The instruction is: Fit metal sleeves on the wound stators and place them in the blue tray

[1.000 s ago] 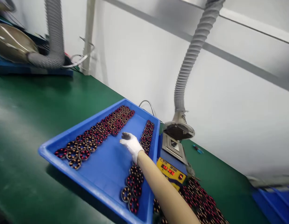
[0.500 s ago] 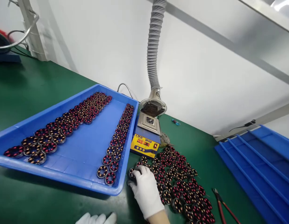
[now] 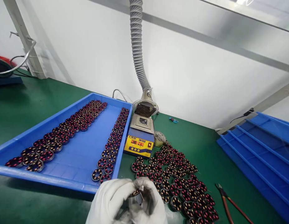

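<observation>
Two hands, brought together low in front of the worker. White-gloved left hand [image 3: 107, 200]: fingers curled, tips pinched on a small dark metal ring wound with tan coils [image 3: 134, 193]. White-gloved right hand [image 3: 156, 202]: fingers bent inward to the same spot, tips grimy; gripping or only steadying, I cannot tell. Gloves hide most of the ring; a thin wire end shows beside it.

Handling, my guess: light, rim stiff and perhaps slippery against glove cloth; windings and wire ends the fragile part. Best hold: thumb and finger opposite each other on the outer rim, wires left free.

Just beyond the fingertips: loose heap of similar red- and tan-wound rings [image 3: 182, 186] on a green tabletop [image 3: 46, 99]. To the left, a shallow blue plastic tray [image 3: 81, 155], rings banded along both long walls. Ahead, a yellow-and-blue box with red digits [image 3: 138, 144] under a grey corrugated hose [image 3: 136, 46]. Right of the heap, red-handled cutters [image 3: 225, 197], handles spread; farther right, ribbed blue plastic trays [image 3: 258, 161].
</observation>
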`<state>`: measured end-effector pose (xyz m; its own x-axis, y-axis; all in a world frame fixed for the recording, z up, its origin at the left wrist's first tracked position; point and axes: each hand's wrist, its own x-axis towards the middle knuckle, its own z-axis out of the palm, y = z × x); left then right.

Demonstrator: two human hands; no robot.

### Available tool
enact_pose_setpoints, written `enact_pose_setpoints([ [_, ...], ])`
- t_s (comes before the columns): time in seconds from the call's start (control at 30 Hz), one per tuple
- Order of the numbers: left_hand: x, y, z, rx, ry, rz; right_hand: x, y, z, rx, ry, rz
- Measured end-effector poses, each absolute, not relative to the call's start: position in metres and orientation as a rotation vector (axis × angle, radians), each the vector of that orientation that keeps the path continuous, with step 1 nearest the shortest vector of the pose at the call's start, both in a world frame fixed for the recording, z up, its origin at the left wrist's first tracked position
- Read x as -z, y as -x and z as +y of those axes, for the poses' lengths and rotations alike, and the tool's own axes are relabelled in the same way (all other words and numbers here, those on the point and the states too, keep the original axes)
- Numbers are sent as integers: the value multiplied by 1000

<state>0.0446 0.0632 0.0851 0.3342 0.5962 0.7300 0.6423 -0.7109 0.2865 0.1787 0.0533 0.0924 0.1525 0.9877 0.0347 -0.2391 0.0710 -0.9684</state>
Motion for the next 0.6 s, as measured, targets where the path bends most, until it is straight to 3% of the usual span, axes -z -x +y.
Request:
enact_pose_setpoints([
  [0.3, -95, -54, 54, 1417, 2399, -1317, -123, -200, 50, -942, 990, -1186],
  [0.43, -103, -45, 57, 1350, 2467, -1176, -121, -200, 58, -1165, 711, -882],
  [0.6, -111, -33, 59, 1265, 2573, -876, -118, -197, 53, -1141, 905, -1056],
])
